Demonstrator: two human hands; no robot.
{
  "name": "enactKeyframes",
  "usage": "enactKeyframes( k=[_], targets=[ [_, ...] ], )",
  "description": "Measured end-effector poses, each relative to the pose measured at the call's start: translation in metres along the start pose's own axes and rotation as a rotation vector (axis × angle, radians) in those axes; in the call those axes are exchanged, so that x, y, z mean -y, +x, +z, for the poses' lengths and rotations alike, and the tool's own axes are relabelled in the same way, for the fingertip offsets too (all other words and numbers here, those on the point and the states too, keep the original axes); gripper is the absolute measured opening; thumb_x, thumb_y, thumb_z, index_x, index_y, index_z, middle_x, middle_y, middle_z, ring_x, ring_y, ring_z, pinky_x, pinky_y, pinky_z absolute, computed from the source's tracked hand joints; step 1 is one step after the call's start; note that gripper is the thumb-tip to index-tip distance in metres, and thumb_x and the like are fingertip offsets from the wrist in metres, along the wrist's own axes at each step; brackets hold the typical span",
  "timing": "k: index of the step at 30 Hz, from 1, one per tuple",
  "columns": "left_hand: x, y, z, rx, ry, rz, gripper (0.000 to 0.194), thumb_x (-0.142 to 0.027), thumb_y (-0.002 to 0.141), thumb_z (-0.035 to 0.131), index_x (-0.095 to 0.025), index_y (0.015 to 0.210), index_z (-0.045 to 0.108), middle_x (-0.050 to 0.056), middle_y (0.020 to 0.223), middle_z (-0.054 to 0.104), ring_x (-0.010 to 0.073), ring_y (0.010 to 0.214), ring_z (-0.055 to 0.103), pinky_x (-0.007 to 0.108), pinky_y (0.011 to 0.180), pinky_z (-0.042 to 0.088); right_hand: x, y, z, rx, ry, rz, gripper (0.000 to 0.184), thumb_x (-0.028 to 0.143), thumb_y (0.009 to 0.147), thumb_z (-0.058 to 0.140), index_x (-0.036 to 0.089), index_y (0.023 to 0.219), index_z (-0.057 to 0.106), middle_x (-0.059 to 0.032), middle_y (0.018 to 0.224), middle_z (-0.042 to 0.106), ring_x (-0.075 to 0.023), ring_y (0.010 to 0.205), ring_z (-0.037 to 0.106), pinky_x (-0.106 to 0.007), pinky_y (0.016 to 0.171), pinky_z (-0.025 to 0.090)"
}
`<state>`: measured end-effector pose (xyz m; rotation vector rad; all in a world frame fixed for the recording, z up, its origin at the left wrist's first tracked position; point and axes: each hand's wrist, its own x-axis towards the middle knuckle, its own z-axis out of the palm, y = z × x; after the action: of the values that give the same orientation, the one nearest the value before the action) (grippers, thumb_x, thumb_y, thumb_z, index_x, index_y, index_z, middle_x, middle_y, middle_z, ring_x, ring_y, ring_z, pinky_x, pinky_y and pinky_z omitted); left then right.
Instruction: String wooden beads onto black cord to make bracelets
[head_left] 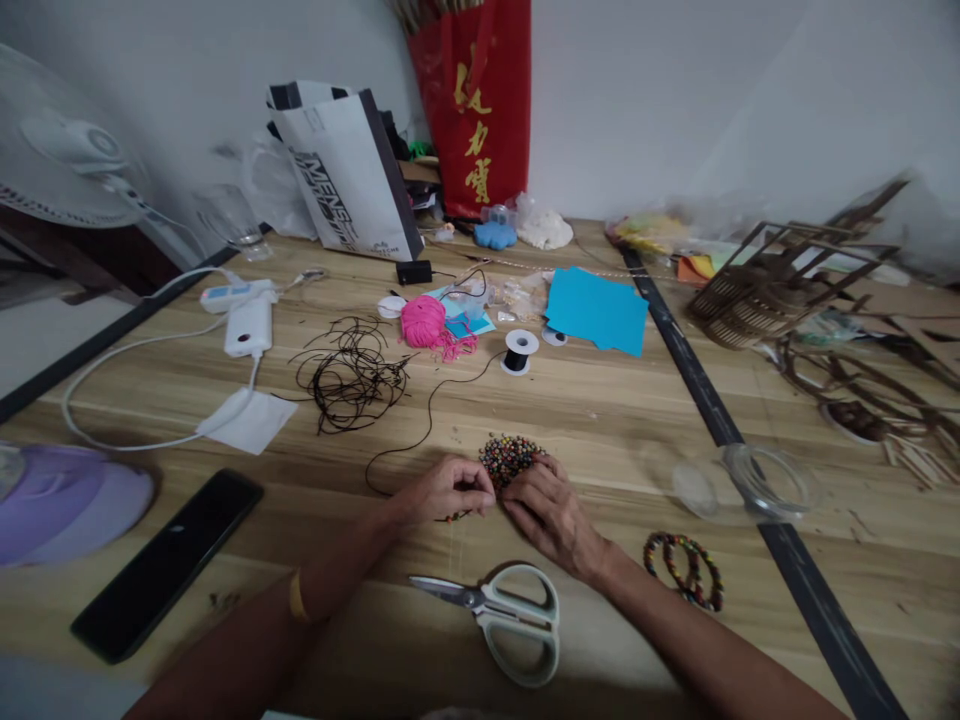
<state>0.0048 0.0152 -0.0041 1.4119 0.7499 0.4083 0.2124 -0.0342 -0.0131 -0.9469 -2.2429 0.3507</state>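
My left hand (454, 487) is closed in a pinch on a thin black cord (431, 415); a few small coloured beads (454, 517) show on the cord just below the hand. The cord loops back to a white spool (517, 355) wound with black. Palm down, my right hand (551, 510) rests at the near right edge of a heap of small multicoloured beads (510, 455), its bent fingers touching the heap. Any bead under those fingertips is hidden. Scissors (487, 605) with pale green handles lie nearer to me, between my forearms.
Beaded bracelets (682, 570) lie right of my right forearm, below a clear round container (772, 480). A black phone (169, 565) is at left. Farther back are tangled dark cord (352, 380), pink yarn (424, 322), blue sheets (596, 310) and a white power bank (249, 325).
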Motion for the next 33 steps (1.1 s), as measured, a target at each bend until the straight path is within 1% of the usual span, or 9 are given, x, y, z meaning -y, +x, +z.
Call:
enactKeyframes(
  k=[3, 8, 13, 23, 33],
  targets=[
    [-0.0017, -0.0005, 0.0004, 0.004, 0.014, 0.009, 0.026, -0.036, 0.074, 0.068, -0.011, 0.072, 0.060, 0.000, 0.063, 0.062, 0.0089, 0.059, 0.054, 0.019, 0.057, 0.041, -0.0012, 0.0001, -0.0004, -0.032, 0.056, -0.010, 0.009, 0.015, 0.093, 0.051, 0.020, 0.092, 0.058, -0.0015, 0.082, 0.067, -0.0149, 0.079, 0.058, -0.043, 0.098, 0.034],
    [0.0019, 0.0009, 0.0005, 0.010, 0.045, 0.015, 0.023, -0.033, 0.075, 0.067, -0.011, 0.073, 0.061, 0.001, 0.063, 0.062, 0.0090, 0.059, 0.054, 0.019, 0.057, 0.040, -0.0012, 0.0023, -0.0007, -0.062, 0.126, -0.034, 0.008, 0.013, 0.090, 0.054, 0.020, 0.090, 0.057, -0.0024, 0.082, 0.067, -0.0155, 0.077, 0.059, -0.039, 0.089, 0.041],
    [0.0036, 0.0005, 0.0011, 0.015, 0.074, 0.008, 0.018, -0.028, 0.076, 0.064, -0.011, 0.074, 0.061, 0.001, 0.065, 0.063, 0.0089, 0.059, 0.053, 0.018, 0.057, 0.039, -0.0005, 0.0040, -0.0011, -0.092, 0.174, -0.036, 0.009, 0.012, 0.089, 0.055, 0.020, 0.092, 0.057, -0.0034, 0.081, 0.067, -0.0164, 0.077, 0.059, -0.038, 0.085, 0.043],
    [-0.0046, -0.0005, 0.0031, 0.009, 0.082, -0.004, 0.021, -0.031, 0.075, 0.066, -0.011, 0.071, 0.061, 0.000, 0.062, 0.061, 0.0084, 0.057, 0.051, 0.018, 0.055, 0.038, -0.0026, 0.0038, -0.0005, -0.070, 0.204, -0.035, 0.006, 0.016, 0.091, 0.054, 0.020, 0.089, 0.059, -0.0036, 0.080, 0.068, -0.0162, 0.076, 0.061, -0.041, 0.090, 0.043],
    [0.0013, 0.0002, 0.0024, 0.013, 0.090, 0.006, 0.021, -0.031, 0.075, 0.066, -0.010, 0.073, 0.062, 0.001, 0.063, 0.063, 0.0086, 0.057, 0.051, 0.018, 0.054, 0.037, -0.0023, 0.0040, -0.0013, -0.072, 0.202, -0.033, 0.004, 0.018, 0.091, 0.055, 0.020, 0.090, 0.058, -0.0030, 0.078, 0.068, -0.0161, 0.075, 0.062, -0.041, 0.091, 0.043]
  ],
)
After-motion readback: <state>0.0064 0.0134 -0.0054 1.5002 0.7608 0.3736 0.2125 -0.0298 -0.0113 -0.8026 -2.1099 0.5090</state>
